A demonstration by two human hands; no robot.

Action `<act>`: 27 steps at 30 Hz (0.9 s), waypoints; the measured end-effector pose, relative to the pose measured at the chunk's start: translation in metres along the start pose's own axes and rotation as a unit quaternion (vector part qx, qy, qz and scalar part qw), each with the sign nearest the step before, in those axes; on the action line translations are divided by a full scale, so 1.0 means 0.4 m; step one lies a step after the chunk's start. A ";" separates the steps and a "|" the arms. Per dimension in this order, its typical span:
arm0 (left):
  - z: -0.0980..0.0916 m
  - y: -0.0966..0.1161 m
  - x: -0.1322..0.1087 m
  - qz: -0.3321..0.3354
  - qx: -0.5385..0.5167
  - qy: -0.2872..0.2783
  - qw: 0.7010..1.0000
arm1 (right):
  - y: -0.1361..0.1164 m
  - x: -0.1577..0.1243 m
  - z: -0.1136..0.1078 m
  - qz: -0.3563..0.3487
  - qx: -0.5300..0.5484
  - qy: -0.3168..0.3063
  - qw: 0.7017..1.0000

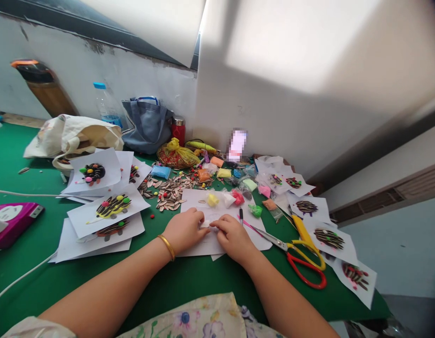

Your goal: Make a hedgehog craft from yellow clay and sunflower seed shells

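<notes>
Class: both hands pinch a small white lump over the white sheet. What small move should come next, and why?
Probably press the white lump onto the sheet. The left hand and right hand pinch it just above bare paper, while finished sheets nearby carry stuck-on pieces.

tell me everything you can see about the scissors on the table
The yellow and red handled scissors lie flat on the green table, right of the right hand, untouched by it. Grey metal blades are nearly shut and point left, their tips over the white paper sheet. One loop is yellow, one red; the yellow handle's upper end reaches a decorated white card.
</notes>
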State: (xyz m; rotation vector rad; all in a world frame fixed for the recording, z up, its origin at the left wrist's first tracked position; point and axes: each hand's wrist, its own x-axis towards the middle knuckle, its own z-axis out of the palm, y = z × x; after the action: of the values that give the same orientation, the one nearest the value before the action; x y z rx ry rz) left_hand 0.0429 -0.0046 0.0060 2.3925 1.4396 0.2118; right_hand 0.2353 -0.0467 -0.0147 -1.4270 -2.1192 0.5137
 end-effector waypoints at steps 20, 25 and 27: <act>0.006 -0.001 0.006 -0.002 0.022 -0.010 1.000 | 0.002 0.003 0.005 0.003 -0.025 -0.005 1.000; -0.001 -0.004 0.006 0.004 0.010 -0.022 1.000 | 0.000 0.002 0.005 0.001 -0.040 -0.013 0.999; -0.004 -0.006 0.007 0.009 0.008 -0.027 1.000 | -0.003 0.002 0.005 -0.004 -0.050 -0.020 0.999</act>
State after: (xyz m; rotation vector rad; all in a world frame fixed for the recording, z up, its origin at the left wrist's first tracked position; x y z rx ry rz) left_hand 0.0417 -0.0009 0.0065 2.4051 1.4012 0.1389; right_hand 0.2330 -0.0464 -0.0157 -1.4726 -2.2102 0.4418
